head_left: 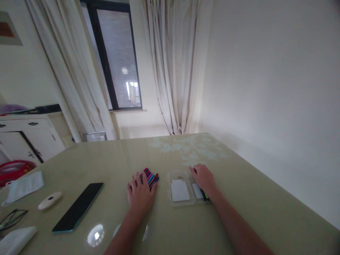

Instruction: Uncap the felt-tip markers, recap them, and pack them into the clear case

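My left hand (140, 191) lies with its fingers spread over a row of colored felt-tip pens (152, 176) on the table. Caps in pink, red, blue and brown show beyond its fingertips; the palm hides the rest. To the right of the pens, a clear plastic case (181, 203) lies opened out flat, with a white card (180, 190) in its left half. My right hand (203, 177) rests over the case's right half, its fingers curled in. Whatever those fingers may hold is hidden. Under the right wrist, black and yellow-green pens (205, 195) stick out.
Left on the glossy green table (119, 159) lie a black phone (78, 207), an oval white object (50, 200), a face mask (25, 186), glasses (13, 219) and a white item (17, 241). A wall (278, 106) runs along the right edge; curtains (172, 71) hang behind.
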The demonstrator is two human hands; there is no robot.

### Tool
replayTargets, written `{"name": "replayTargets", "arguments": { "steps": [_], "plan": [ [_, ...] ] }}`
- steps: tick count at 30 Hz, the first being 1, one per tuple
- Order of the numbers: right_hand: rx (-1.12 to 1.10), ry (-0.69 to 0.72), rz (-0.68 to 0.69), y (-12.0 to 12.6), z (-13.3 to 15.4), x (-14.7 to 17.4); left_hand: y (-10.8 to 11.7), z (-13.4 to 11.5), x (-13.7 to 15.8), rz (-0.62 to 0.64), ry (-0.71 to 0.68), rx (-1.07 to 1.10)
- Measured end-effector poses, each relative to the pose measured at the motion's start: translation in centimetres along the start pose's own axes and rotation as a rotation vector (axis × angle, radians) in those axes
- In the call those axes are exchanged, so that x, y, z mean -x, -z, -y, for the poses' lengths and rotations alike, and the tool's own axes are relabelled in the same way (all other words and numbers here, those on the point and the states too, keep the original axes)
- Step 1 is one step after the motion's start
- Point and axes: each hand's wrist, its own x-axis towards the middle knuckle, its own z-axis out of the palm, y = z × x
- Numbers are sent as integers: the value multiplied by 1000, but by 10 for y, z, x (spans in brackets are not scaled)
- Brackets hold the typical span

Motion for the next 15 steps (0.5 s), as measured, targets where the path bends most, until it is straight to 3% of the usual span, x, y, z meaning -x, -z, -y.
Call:
{"name": "replayTargets", "arguments": {
  "steps": [5, 9, 12, 15],
  "plan": [
    [-4, 1, -19, -2, -2, 1, -10, 29, -19, 147, -25, 22],
    [-13, -2, -7, -2, 0, 0, -15, 47, -28, 105, -68, 31],
    [-5, -9, 8, -2, 1, 0, -9, 36, -24, -10, -130, 90],
    [9, -18, 26, -2, 2, -1, 2, 7, -9, -41, -335, 257]
  ]
}}
